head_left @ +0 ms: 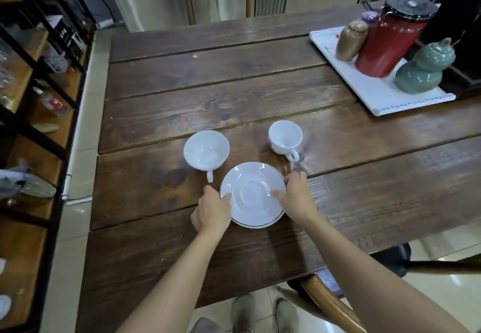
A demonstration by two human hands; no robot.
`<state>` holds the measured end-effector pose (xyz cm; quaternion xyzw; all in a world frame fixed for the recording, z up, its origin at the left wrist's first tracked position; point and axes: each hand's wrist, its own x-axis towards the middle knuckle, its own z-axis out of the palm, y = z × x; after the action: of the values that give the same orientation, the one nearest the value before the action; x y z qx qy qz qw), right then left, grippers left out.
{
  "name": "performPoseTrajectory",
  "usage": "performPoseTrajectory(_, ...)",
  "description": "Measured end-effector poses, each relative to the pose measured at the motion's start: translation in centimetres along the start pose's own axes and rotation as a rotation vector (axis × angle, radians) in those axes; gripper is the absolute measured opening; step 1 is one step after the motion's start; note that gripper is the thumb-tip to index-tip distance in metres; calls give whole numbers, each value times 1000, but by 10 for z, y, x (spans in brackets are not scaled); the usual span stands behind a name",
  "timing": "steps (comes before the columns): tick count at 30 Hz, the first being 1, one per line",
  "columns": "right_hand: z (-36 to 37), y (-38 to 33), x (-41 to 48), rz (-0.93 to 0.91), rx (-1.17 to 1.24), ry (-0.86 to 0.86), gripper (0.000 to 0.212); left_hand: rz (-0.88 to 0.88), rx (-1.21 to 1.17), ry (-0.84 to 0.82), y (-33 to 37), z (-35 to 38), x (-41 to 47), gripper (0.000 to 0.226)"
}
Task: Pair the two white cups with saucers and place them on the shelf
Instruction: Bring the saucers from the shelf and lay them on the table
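Two white saucers lie stacked on the dark wooden table (234,85); the top saucer (253,193) has a thin dark rim, and the lower one (256,225) shows only as an edge beneath it. My left hand (212,209) grips the stack's left edge, thumb on the top saucer. My right hand (298,198) grips the right edge, thumb on the top saucer too. A wide white cup (206,150) stands just behind the saucers to the left, handle toward me. A smaller white cup (285,137) with a logo stands behind to the right.
A black-framed wooden shelf unit (39,114) with several items runs along the left. A white tray (374,95) at the back right carries a red thermos (390,43), a green gourd jar (423,68) and a bronze canister (351,41). Wooden chairs stand behind the table and at my right.
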<state>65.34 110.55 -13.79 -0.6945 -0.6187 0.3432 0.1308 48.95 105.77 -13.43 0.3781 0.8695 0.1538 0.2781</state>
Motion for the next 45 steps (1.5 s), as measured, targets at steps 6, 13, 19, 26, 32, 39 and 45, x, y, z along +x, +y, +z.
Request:
performPoseTrajectory(6, -8, -10, -3, -77, 89, 99, 26, 18, -141, -8, 7, -17, -5, 21)
performPoseTrajectory(13, -52, -3, -7, -112, 526, 255, 27, 216, -539, -32, 47, -25, -27, 23)
performPoseTrajectory(19, -95, 36, 3, -35, 617, 341, 29, 294, -580, -181, 93, 5, -50, 22)
performPoseTrajectory(26, -126, 86, 31, 54, 557, 240, 27, 113, -583, -270, 127, 63, -63, 23)
performPoseTrajectory(32, -137, 115, 61, 59, 394, 80, 16, -59, -625, -243, 144, 93, -59, 24)
performPoseTrajectory(39, -141, 133, 79, 14, 223, -6, 23, -171, -639, -224, 153, 111, -58, 20)
performPoseTrajectory(45, -147, 135, 87, -65, 37, 145, 27, -35, -280, -112, 153, 100, -56, 29)
